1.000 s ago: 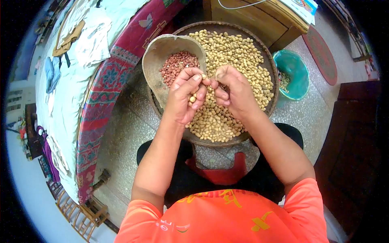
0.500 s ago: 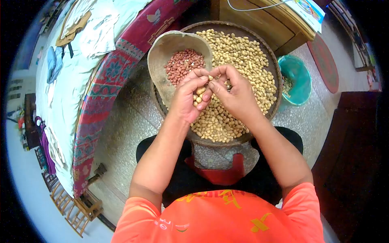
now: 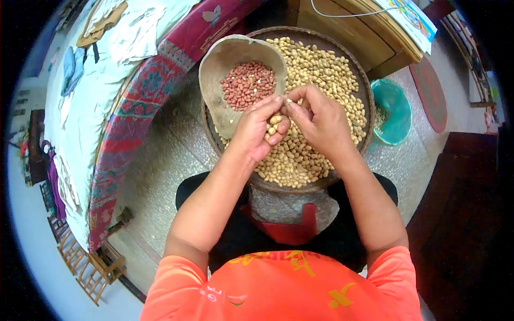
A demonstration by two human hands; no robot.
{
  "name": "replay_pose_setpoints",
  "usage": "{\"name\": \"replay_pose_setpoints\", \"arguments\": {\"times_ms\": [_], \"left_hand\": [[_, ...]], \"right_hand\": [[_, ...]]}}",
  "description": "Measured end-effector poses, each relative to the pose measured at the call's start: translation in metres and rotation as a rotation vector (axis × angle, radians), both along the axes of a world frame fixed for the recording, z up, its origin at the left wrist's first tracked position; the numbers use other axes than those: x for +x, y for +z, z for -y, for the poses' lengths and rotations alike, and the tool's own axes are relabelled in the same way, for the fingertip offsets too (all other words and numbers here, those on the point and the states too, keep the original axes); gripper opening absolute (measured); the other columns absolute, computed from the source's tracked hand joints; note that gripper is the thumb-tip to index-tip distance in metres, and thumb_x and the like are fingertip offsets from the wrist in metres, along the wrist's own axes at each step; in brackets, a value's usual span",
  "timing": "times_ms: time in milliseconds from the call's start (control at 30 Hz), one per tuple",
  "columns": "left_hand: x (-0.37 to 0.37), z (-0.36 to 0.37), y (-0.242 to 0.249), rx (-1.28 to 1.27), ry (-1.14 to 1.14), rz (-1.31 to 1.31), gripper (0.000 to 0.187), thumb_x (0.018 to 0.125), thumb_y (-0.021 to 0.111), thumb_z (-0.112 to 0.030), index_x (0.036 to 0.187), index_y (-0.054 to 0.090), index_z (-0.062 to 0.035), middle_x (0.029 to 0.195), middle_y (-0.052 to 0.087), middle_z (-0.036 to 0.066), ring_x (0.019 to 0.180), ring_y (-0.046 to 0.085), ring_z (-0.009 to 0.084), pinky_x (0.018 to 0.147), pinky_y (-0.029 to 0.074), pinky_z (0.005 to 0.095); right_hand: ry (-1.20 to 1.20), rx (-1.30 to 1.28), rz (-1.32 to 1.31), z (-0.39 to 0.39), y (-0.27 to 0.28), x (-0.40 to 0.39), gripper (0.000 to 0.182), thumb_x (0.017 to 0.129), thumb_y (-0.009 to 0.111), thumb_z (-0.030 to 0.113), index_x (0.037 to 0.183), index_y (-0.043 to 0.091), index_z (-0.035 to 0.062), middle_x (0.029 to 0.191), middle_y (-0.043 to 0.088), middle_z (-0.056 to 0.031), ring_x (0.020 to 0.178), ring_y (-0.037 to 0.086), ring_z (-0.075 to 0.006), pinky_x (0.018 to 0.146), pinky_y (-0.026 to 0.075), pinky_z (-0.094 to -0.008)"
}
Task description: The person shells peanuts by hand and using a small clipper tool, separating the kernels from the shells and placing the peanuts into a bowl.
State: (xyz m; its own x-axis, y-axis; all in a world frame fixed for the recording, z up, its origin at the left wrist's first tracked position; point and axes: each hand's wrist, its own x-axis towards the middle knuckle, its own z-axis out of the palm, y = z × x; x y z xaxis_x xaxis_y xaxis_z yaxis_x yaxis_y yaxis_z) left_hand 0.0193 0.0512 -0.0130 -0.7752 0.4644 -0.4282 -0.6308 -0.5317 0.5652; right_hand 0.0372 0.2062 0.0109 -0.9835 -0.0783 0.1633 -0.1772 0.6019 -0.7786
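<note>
Closer together than half a second ago, thumb and forefinger of the left hand (image 3: 257, 128) now meet. Red kernels (image 3: 247, 84) lie in the scoop (image 3: 213, 80) beyond it; its curled lower fingers cradle unshelled peanuts (image 3: 275, 121). At its fingertips, the right hand (image 3: 322, 120) holds thumb and forefinger narrow, what they grip too small to tell, above the peanut-heaped tray (image 3: 365, 91).

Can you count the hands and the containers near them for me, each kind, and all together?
Hands: 2 (left hand, right hand)
Gourd-shaped bowl: 1
Round tray: 1
Green bucket: 1
Total: 5
</note>
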Motion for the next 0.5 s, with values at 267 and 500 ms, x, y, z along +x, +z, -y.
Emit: {"name": "replay_pose_setpoints", "arguments": {"times_ms": [267, 500], "left_hand": [[0.0, 0.001, -0.006, -0.064, -0.004, -0.048, 0.019, 0.096, 0.048, -0.02, 0.1, 0.055, -0.0023, 0.079, 0.055, 0.004, 0.053, 0.05, 0.009, 0.033, 0.03, 0.018], [0.002, -0.003, 0.0, -0.104, -0.004, -0.082, 0.02, 0.097, 0.046, -0.021, 0.099, 0.054, -0.0029, 0.08, 0.056, 0.006, 0.053, 0.049, 0.0087, 0.034, 0.031, 0.0173]], "right_hand": [[0.014, -0.064, -0.152, 0.002, -0.001, 0.0, 0.015, 0.084, 0.062, 0.019, 0.094, 0.058, 0.0086, 0.074, 0.065, -0.0121, 0.067, 0.065, -0.0299, 0.058, 0.05, -0.0402], [0.004, -0.065, 0.002, -0.005, 0.0, -0.003, 0.014, 0.085, 0.063, 0.019, 0.092, 0.059, 0.0074, 0.067, 0.062, -0.0111, 0.059, 0.062, -0.025, 0.055, 0.047, -0.0359]]}}
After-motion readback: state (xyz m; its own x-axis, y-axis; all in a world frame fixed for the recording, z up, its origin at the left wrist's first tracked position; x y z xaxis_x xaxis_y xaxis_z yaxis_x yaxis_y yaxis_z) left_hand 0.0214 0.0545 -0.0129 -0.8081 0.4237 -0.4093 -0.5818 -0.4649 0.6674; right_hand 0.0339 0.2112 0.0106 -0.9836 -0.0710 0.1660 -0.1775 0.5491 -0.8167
